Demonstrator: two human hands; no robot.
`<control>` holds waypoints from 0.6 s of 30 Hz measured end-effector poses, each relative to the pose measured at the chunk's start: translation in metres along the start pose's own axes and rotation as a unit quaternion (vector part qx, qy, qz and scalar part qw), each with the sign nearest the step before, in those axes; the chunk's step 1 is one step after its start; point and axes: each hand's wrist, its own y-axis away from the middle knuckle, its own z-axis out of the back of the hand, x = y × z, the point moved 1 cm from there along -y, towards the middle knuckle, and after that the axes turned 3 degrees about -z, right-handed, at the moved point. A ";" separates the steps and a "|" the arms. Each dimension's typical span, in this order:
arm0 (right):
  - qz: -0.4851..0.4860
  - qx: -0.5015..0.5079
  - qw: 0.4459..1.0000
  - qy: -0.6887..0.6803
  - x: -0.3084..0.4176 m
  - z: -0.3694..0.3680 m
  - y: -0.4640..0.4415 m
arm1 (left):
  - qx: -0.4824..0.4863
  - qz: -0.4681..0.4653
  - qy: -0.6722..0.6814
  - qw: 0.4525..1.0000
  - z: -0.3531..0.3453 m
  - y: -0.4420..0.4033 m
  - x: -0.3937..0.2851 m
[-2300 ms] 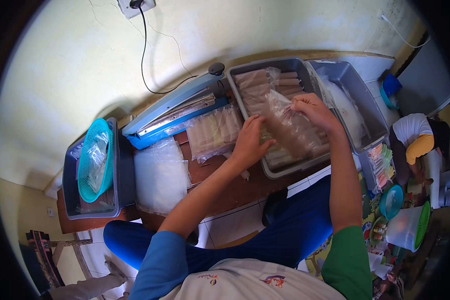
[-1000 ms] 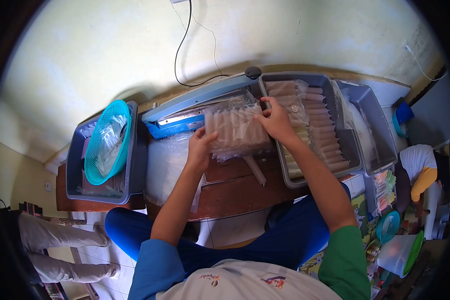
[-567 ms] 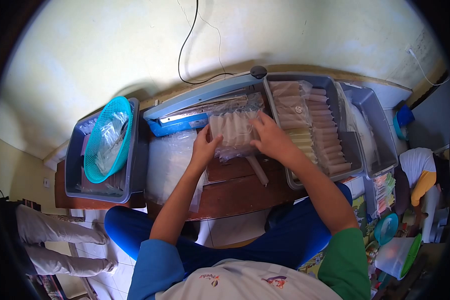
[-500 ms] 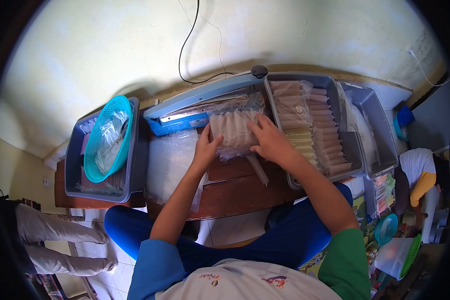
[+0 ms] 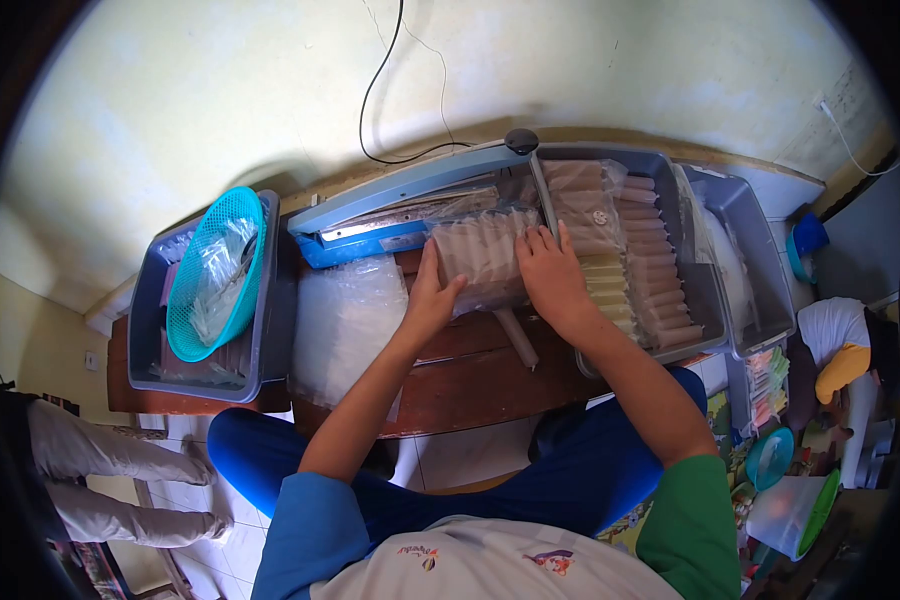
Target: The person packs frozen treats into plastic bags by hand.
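Observation:
A clear plastic pack of brown tubes lies on a stack of similar packs in front of a blue sealer. My left hand is against the pack's left side, thumb and fingers apart around its corner. On the right edge rests my right hand, its fingers spread over the pack's side. A single brown tube lies on the wooden table below the pack. To the left is a pile of clear bags. Packed and loose tubes fill part of the grey bin on the right.
A grey bin with a turquoise basket stands at the left. A second grey bin is at the far right. A person's legs show at lower left; another person bends down at the right.
A pack has gone from the right bin to the stack by the sealer. Both hands moved left with it. Lately the pack has shifted slightly right, and my right hand's fingers have flattened on its edge.

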 end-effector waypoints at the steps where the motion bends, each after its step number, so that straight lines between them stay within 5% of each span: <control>1: 0.005 -0.020 1.000 0.002 0.001 0.001 0.002 | -0.009 0.006 0.004 1.000 0.001 0.002 -0.003; 6: 0.035 0.023 0.993 -0.111 0.013 0.028 0.011 | -0.055 -0.013 -0.045 0.997 0.006 0.019 -0.019; 9: 0.001 0.136 0.965 -0.222 0.022 0.028 0.023 | -0.134 -0.113 -0.117 0.978 0.011 0.028 -0.052; 12: 0.037 0.203 0.961 -0.183 0.030 0.022 0.038 | -0.048 -0.080 -0.037 0.995 0.005 0.034 -0.056; 14: 0.027 0.296 0.937 -0.183 0.034 0.021 0.046 | 0.126 -0.078 -0.027 0.989 -0.006 0.040 -0.047; 18: 0.030 0.309 0.936 -0.169 0.038 0.000 0.055 | 0.188 -0.054 -0.089 0.977 -0.002 0.052 -0.054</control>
